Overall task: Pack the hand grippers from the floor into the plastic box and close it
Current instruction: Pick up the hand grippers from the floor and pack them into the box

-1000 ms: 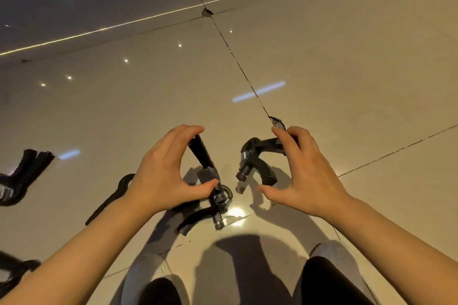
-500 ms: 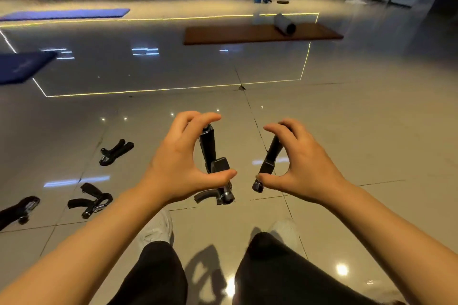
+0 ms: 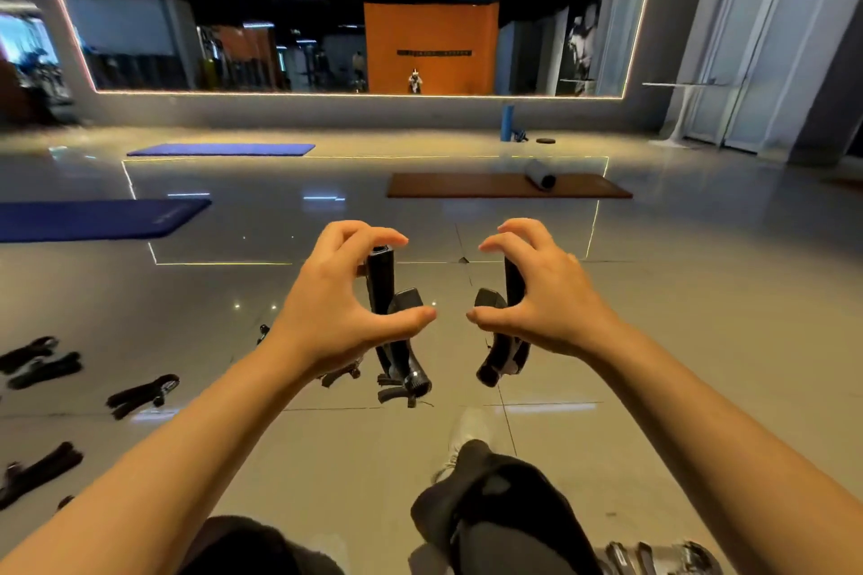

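My left hand (image 3: 341, 308) holds a black hand gripper (image 3: 397, 332) upright between curled fingers and thumb, well above the floor. My right hand (image 3: 541, 294) holds a second black hand gripper (image 3: 504, 341) the same way, a short gap to the right. Several more black hand grippers lie on the shiny tiled floor at the left, one of them (image 3: 142, 395) nearest my left forearm, others (image 3: 39, 362) farther left. No plastic box is in view.
Blue mats (image 3: 93, 217) lie on the floor at the left, a brown mat (image 3: 467, 186) with a grey roll (image 3: 540, 175) ahead. A wide mirror (image 3: 327, 14) spans the far wall. My knees and shoes are at the bottom edge.
Both hands have lifted their hand grippers off the floor. My view has tilted up from the tiles to the whole room.
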The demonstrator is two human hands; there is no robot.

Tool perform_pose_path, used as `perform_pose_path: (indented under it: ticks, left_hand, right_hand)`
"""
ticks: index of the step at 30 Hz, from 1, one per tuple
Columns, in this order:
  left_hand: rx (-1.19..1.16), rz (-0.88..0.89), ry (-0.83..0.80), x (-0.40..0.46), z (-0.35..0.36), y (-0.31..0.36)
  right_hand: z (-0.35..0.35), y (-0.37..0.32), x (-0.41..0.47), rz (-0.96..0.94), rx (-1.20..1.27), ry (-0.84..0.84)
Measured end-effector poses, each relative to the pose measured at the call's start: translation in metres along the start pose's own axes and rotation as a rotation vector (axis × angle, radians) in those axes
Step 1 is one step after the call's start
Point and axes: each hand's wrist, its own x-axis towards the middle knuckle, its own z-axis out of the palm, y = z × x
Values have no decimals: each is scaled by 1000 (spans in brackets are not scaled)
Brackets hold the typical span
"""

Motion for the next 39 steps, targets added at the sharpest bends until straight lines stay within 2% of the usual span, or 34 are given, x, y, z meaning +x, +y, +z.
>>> perform_pose_path:
  ticks: [6, 12, 16, 18, 22, 32, 39]
  left_hand:
    - [-73, -16, 108, -49, -4, 46]
    - [-176, -156, 211, -107, 22, 57]
    - [-82, -167, 189, -131, 23, 62]
    - [-50, -172, 241, -138, 18, 69]
    - [-131, -250, 347, -146, 23, 87]
    - [-74, -163, 109, -134, 74, 119]
    - [-46, -50, 27, -106, 119, 131]
  right_hand:
    - [-29, -26, -45, -20, 25, -19]
    - [-27, -40, -84, -22, 50, -111]
    - [-27, -40, -111, -9, 50, -134]
    - [-29, -41, -126, -5, 35, -137]
    - [-43, -41, -152, -19, 14, -170]
    - [-83, -11, -186, 58, 12, -99]
    - [-69, 63, -227, 241, 53, -122]
